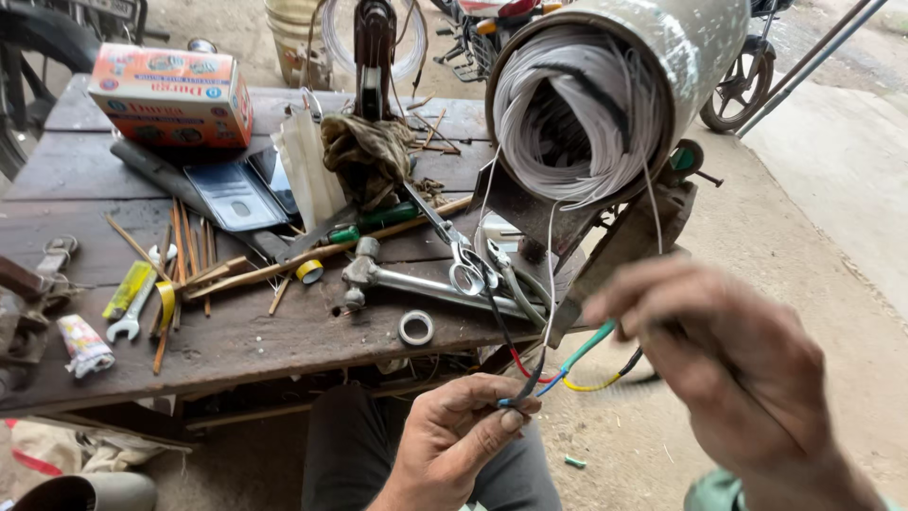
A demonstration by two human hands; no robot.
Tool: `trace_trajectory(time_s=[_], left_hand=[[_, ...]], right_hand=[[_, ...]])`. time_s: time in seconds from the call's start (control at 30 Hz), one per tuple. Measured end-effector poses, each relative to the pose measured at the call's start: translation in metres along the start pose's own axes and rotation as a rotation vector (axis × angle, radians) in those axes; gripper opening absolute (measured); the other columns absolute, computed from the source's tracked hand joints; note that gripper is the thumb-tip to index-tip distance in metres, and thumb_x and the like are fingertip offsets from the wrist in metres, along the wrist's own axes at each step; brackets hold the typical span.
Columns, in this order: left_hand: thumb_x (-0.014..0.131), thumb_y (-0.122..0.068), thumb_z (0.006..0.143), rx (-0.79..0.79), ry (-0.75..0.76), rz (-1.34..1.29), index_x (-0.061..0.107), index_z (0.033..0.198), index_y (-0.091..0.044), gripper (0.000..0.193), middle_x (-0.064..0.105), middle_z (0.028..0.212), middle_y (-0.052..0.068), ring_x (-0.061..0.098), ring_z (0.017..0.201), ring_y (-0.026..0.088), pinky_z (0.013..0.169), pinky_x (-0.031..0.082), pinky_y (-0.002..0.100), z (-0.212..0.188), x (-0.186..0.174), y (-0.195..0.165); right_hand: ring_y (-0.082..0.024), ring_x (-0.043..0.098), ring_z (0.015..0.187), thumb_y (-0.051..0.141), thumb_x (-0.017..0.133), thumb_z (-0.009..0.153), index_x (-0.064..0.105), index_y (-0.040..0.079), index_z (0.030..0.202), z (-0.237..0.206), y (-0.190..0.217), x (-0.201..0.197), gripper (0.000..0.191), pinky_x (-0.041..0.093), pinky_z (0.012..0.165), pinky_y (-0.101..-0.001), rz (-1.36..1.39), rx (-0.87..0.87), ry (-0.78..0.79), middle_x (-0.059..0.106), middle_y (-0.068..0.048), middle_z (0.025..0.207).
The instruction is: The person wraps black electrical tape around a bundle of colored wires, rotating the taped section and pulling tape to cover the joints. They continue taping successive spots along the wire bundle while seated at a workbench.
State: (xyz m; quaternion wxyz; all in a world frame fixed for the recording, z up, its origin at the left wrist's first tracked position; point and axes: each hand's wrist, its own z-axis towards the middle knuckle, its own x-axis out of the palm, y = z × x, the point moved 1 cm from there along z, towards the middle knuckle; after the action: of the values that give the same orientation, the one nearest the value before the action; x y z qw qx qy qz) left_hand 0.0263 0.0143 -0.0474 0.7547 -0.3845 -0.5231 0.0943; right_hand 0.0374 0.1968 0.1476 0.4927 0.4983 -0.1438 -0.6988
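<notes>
an orange and white cardboard box (172,97) sits at the far left corner of the wooden table (246,341). a small crumpled white packet (83,344) with red and blue marks lies at the table's near left edge.

box (172,95) at bench (246,341) back-left | scissors (454,248) right of wrench (416,284) | motor (605,104) at right edge (overhanging)
</notes>
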Motion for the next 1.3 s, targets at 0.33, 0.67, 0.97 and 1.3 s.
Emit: trace_trajectory(time_s=[0.33, 0.67, 0.97, 1.3], left_hand=[[0.072, -0.002, 0.098, 0.179, 0.040, 0.212, 0.074, 0.107, 0.004, 0.011, 0.074, 0.096, 0.010, 0.070, 0.089, 0.013, 0.079, 0.057, 0.028, 0.000, 0.013, -0.007], [0.075, -0.009, 0.097, 0.291, -0.120, 0.332, 0.070, 0.096, 0.001, 0.011, 0.068, 0.078, 0.002, 0.062, 0.071, 0.006, 0.065, 0.050, 0.021, 0.017, 0.017, -0.017], [0.071, -0.008, 0.099, 0.575, -0.209, 0.746, 0.067, 0.094, 0.001, 0.011, 0.074, 0.078, 0.004, 0.072, 0.070, 0.009, 0.064, 0.057, 0.022, 0.037, 0.032, -0.038], [0.058, -0.011, 0.103, 0.172, -0.072, 0.101, 0.058, 0.106, -0.003, 0.009, 0.080, 0.088, 0.020, 0.069, 0.071, 0.014, 0.065, 0.057, 0.026, 0.074, -0.008, -0.022]], right_hand=[[-0.031, 0.059, 0.118, 0.009, 0.059, 0.098, 0.069, -0.008, 0.100, -0.046, -0.039, 0.011, 0.021, 0.050, 0.100, -0.0438, 0.719, 0.375, 0.167, 0.054, -0.028, 0.151], [-0.047, 0.056, 0.136, 0.009, 0.053, 0.103, 0.063, -0.010, 0.102, 0.007, -0.056, 0.023, 0.021, 0.055, 0.089, -0.0450, 1.216, 0.192, -0.163, 0.051, -0.041, 0.142], [-0.042, 0.054, 0.137, 0.014, 0.052, 0.111, 0.064, -0.009, 0.102, 0.003, -0.067, 0.006, 0.028, 0.052, 0.109, -0.0510, 1.263, -0.028, -0.169, 0.050, -0.034, 0.143], [-0.042, 0.062, 0.120, 0.014, 0.055, 0.109, 0.064, -0.008, 0.099, -0.001, -0.076, 0.016, 0.026, 0.057, 0.093, -0.0470, 1.191, -0.030, -0.167, 0.056, -0.034, 0.130]])
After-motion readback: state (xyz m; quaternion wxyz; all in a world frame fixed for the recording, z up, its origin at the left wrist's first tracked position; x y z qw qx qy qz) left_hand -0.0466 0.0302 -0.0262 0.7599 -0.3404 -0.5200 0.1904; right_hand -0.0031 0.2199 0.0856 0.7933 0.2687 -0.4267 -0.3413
